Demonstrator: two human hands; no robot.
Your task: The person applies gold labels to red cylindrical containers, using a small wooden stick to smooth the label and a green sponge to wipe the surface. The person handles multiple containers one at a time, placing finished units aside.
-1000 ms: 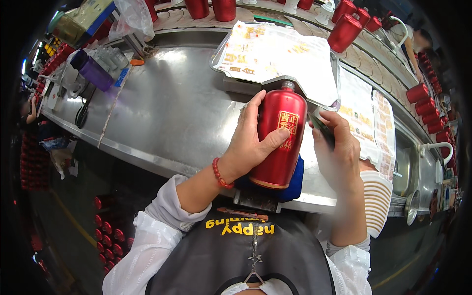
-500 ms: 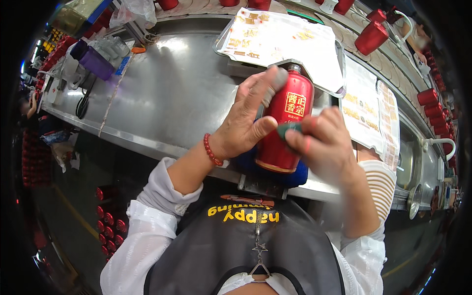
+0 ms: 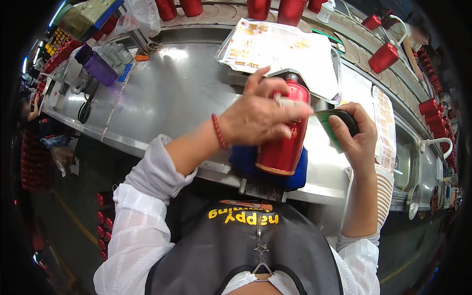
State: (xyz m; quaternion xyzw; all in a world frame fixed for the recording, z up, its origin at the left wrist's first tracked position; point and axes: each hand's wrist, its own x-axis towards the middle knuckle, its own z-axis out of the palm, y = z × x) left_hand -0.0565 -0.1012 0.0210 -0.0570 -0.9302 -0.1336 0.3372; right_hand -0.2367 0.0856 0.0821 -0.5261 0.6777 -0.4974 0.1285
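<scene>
A red bottle (image 3: 280,156) with a bare threaded neck leans back on a folded blue cloth (image 3: 297,177) at the counter's front edge. My left hand (image 3: 253,118) is across its upper front, fingers stretched out and apart, slightly blurred. A pale wrap shows on one finger, and the hand hides most of the bottle's gold label. Whether the fingertips touch the bottle I cannot tell. To the right of the bottle, my right hand (image 3: 361,140) is closed on a flat scraper (image 3: 328,127) with a green blade and a black grip. The blade points left, toward my left fingertips.
Behind the bottle, a metal tray (image 3: 339,91) bears printed sticker sheets (image 3: 280,44). More sheets (image 3: 385,125) lie at the right, near a sink (image 3: 405,157). A conveyor (image 3: 364,49) with red bottles runs behind. At the left stand a purple bottle (image 3: 98,66) and a plastic bag (image 3: 140,19).
My right hand has drawn the scraper off the bottle's front, up and to the right. My left hand has turned and moved right across the label.
</scene>
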